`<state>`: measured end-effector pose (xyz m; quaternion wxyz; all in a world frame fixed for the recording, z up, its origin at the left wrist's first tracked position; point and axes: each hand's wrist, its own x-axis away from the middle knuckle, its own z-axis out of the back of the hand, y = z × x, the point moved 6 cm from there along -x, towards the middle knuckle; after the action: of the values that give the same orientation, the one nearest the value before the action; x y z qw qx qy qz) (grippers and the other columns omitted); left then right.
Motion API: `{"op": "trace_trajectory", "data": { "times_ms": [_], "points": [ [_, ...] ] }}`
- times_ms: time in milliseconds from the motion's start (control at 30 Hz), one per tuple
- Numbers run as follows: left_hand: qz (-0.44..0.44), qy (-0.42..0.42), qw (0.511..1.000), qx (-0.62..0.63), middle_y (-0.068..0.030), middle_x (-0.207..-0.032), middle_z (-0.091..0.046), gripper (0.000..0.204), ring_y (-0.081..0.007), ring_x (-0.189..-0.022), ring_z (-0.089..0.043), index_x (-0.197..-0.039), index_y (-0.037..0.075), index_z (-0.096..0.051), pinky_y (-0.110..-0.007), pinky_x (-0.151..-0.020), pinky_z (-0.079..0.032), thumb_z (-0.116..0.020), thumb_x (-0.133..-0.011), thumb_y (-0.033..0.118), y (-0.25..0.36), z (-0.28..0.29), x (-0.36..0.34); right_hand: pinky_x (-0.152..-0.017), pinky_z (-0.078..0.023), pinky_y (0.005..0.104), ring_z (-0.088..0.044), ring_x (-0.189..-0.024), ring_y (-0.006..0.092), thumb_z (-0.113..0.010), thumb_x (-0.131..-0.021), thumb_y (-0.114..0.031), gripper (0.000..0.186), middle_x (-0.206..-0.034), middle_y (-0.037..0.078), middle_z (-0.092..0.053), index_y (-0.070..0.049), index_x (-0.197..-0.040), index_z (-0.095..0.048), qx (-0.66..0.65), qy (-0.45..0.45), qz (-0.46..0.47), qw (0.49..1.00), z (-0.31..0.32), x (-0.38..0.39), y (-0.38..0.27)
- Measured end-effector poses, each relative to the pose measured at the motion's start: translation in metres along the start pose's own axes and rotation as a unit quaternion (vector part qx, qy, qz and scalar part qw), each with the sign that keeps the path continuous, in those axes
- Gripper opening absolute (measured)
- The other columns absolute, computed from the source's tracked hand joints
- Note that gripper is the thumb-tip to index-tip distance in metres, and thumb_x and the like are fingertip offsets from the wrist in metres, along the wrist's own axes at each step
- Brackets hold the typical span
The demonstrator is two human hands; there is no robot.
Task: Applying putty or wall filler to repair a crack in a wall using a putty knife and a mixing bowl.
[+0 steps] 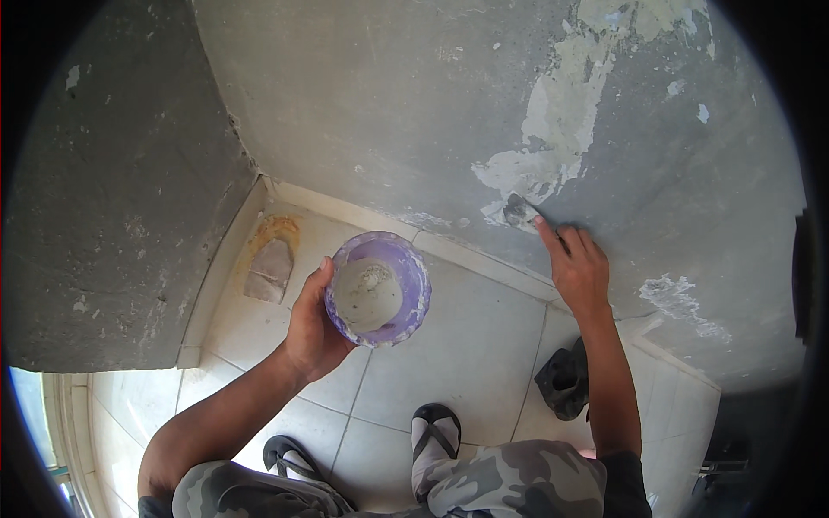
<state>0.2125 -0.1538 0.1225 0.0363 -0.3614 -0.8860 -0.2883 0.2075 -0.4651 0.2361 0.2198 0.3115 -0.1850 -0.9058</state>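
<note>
My left hand (315, 324) is closed on the side of a purple bowl (413, 298), its thumb at the rim. Pale grey putty (367, 298) covers the bottom of the bowl and smears its edge. In my right hand (577, 263) is a putty knife (521, 212), gripped by its handle with the index finger stretched toward the blade. The blade lies against the grey wall (414, 112), at the lower end of a light putty patch (561, 112). That patch runs up the wall to the top right.
A cream baseboard (345, 210) runs along the wall's foot above white floor tiles (449, 345). In the corner lies a flat stone-like piece (269, 272) beside a rusty stain. A black object (563, 380) rests on the floor near my right forearm. Another pale patch (682, 302) marks the wall rightward.
</note>
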Motion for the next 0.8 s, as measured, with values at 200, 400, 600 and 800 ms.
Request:
{"op": "trace_trajectory", "data": {
  "times_ms": [200,400,600,800],
  "points": [
    [-0.009,0.009,1.000,0.000,-0.0109,-0.141,-0.054,0.076,-0.0250,-0.130,-0.054,-0.147,0.011,-0.043,-0.044,-0.107,-0.045,-0.045,-0.097,0.067,0.005,0.000,0.005,-0.058,-0.052,0.0315,-0.056,-0.073,0.0190,-0.067,-0.074,0.003,0.060,-0.089,0.002,-0.057,-0.020,-0.129,-0.069,0.056,-0.041,-0.019,0.997,-0.001,0.021,0.009],
    [-0.003,0.024,1.000,-0.005,-0.0111,-0.141,-0.054,0.077,-0.0250,-0.130,-0.054,-0.147,0.011,-0.043,-0.044,-0.108,-0.044,-0.046,-0.096,0.068,0.002,-0.001,0.002,-0.055,-0.050,0.0299,-0.055,-0.071,0.0184,-0.064,-0.075,0.002,0.061,-0.091,0.002,-0.056,-0.017,-0.133,-0.066,0.050,-0.031,-0.017,0.998,0.015,0.022,-0.020],
    [0.000,0.026,1.000,-0.016,-0.0103,-0.141,-0.055,0.077,-0.0247,-0.129,-0.054,-0.147,0.011,-0.044,-0.043,-0.108,-0.044,-0.047,-0.095,0.068,-0.001,-0.006,0.001,-0.052,-0.050,0.0289,-0.053,-0.065,0.0171,-0.065,-0.078,-0.003,0.061,-0.092,0.002,-0.053,-0.015,-0.137,-0.062,0.075,-0.056,-0.030,0.995,0.009,-0.014,-0.042],
    [-0.009,0.036,0.999,-0.013,-0.0094,-0.140,-0.055,0.076,-0.0243,-0.128,-0.055,-0.146,0.012,-0.045,-0.043,-0.105,-0.045,-0.048,-0.095,0.069,0.003,-0.004,0.005,-0.050,-0.052,0.0293,-0.055,-0.062,0.0170,-0.066,-0.076,0.000,0.066,-0.090,0.002,-0.053,-0.016,-0.140,-0.060,0.117,-0.107,-0.082,0.984,0.009,0.013,-0.023]
  ]
}}
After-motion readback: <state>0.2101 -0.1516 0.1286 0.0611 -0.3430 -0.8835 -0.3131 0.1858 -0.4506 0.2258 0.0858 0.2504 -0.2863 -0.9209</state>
